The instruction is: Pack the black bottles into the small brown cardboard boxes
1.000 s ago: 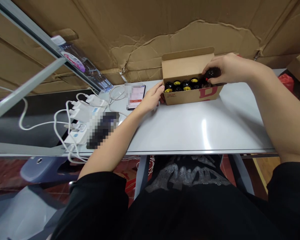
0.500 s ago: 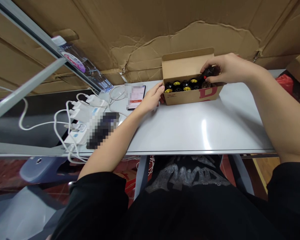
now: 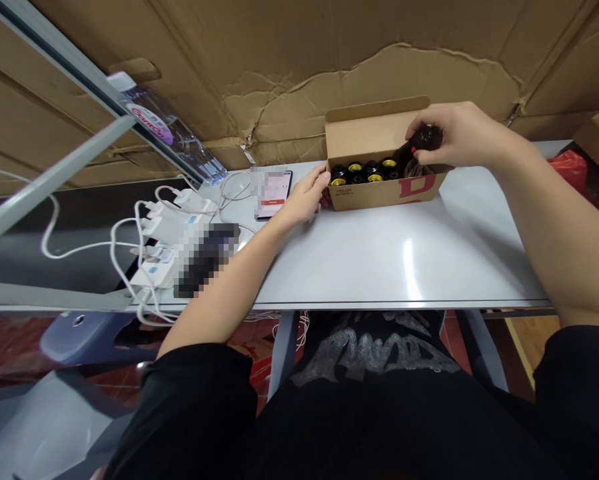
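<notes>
An open brown cardboard box (image 3: 379, 197) with red print stands at the back of the desk, its lid flap raised behind. Several black cylindrical pieces, some with yellow threaded rings (image 3: 375, 178), fill its left part. My left hand (image 3: 306, 193) grips the box's left end, thumb near the top edge and fingers round the side. At the right end, my right hand (image 3: 449, 133) pinches a dark, shiny, crinkled plastic bag (image 3: 428, 137) with a small red spot. Its lower part sits inside the box; what the bag contains I cannot make out.
Left of the box lie a lit phone (image 3: 274, 193), a blurred-out dark object (image 3: 204, 260) and a white power strip (image 3: 152, 270) with tangled cables. A water bottle (image 3: 172, 133) leans behind a metal frame bar. Red plastic (image 3: 569, 170) lies at far right.
My right hand has shifted slightly, and more of the dark bag's rounded top shows between the fingers. My left hand stays on the box's left end.
</notes>
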The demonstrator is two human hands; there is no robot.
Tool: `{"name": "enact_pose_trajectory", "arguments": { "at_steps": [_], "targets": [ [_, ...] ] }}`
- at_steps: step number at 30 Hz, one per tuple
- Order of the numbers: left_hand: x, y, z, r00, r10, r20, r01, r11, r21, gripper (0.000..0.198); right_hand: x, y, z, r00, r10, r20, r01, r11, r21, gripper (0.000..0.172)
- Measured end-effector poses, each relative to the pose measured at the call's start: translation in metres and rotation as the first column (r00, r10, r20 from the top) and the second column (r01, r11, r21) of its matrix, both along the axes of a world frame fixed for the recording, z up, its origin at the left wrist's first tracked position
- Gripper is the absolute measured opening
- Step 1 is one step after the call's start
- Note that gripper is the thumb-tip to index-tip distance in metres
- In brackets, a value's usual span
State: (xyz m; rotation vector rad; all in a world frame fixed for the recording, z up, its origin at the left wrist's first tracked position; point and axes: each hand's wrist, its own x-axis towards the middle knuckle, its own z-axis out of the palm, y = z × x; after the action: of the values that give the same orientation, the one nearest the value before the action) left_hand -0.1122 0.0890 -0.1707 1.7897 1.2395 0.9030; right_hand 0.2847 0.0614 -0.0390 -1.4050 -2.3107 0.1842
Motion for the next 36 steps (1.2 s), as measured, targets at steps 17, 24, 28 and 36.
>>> {"name": "enact_pose_trajectory", "arguments": {
  "at_steps": [17,24,28,36],
  "targets": [
    [-0.004,0.005,-0.009,1.000,-0.006,0.012,0.006,0.999,0.041,0.085,0.005,0.003,0.003,0.999,0.022,0.037,-0.019,0.997,-0.078,0.051],
    [-0.003,0.002,-0.006,1.000,0.006,0.013,-0.006,1.000,0.026,0.079,0.004,0.001,0.004,0.999,0.009,0.042,-0.005,0.995,-0.102,0.046],
    [-0.003,0.001,-0.005,1.000,0.020,-0.004,-0.020,0.999,0.026,0.081,0.009,0.007,0.000,0.998,0.035,0.042,-0.031,0.995,-0.095,0.049],
    [-0.003,0.001,-0.006,1.000,0.005,-0.012,-0.004,0.999,0.052,0.078,0.021,0.023,-0.009,0.995,0.065,0.077,-0.059,0.995,-0.078,0.029]
  ]
}}
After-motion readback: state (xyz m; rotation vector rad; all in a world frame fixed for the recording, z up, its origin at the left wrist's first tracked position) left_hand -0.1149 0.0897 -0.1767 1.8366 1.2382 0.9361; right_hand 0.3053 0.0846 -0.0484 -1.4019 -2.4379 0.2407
